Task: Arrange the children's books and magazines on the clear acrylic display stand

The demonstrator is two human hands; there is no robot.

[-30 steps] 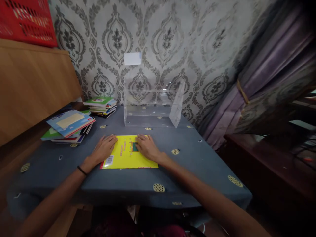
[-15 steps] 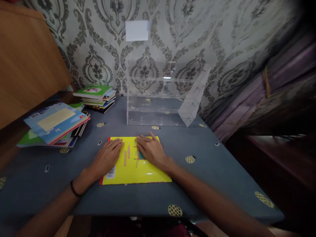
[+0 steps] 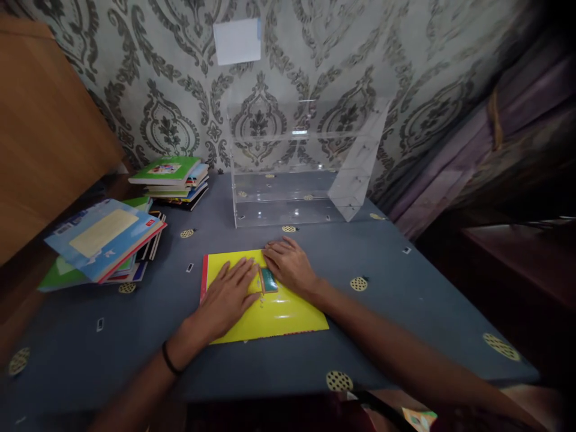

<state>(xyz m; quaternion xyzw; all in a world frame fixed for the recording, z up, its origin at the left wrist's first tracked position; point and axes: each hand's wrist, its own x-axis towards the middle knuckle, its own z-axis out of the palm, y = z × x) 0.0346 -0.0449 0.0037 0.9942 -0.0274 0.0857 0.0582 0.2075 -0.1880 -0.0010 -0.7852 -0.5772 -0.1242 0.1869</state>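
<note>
A yellow book (image 3: pixel 288 315) with a red spine strip lies flat on the table, its cover showing a small green chalkboard picture. My left hand (image 3: pixel 229 294) rests palm down on the left half of the cover, fingers stretched out and slightly apart. On the upper right part of the cover lies my right hand (image 3: pixel 290 264), also flat, with its fingers reaching left toward the chalkboard picture. Neither hand grips anything. Most of the cover's printed text is hidden under my left hand.
Behind the book stands a clear acrylic shelf rack (image 3: pixel 348 186). Two book piles are at the left: a nearer one topped by a blue book (image 3: pixel 108 231), a farther one topped by a green book (image 3: pixel 166 170). A wooden cabinet (image 3: pixel 49 138) borders the patterned tablecloth (image 3: pixel 387 336) at far left.
My left hand has slid right across the cover, toward its middle, covering the printed text. My right hand stays on the upper right part. The camera view has shifted slightly.
</note>
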